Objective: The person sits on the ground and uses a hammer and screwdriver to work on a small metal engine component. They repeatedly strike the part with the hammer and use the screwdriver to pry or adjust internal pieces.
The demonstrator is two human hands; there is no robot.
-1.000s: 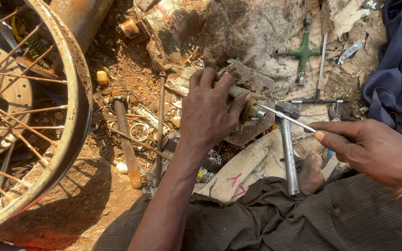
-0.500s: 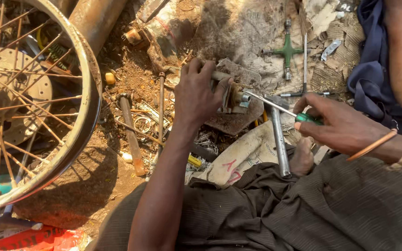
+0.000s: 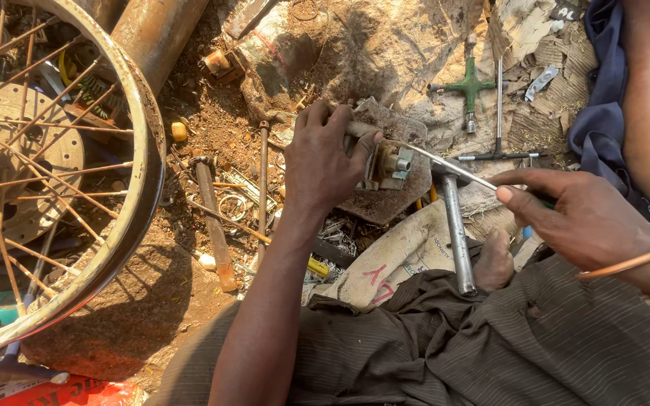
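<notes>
Compared with half a second back, the view has slid a bit, so the wheel sits further left and the right hand has dropped lower, with its forearm now showing at the far right.

Left hand: fingers curled tight over a small metal part, a blocky greyish piece with a brass-coloured bit in the middle, thumb pressing on its top edge. It's held just above a flat, rusty plate in the middle of the scene.

The right hand's fingers are pinched narrow round a screwdriver with a thin shiny shaft; its tip is in the part. The green handle is mostly hidden in the fist.

Just below the shaft there's a hammer with a smooth steel handle lying across a dirty white sack. Further off, a green cross wrench sits on the dusty ground. At left are the spoked wheel, its rim dull and worn, and a rusty pipe. Dark ribbed cloth covers the lap, near.
</notes>
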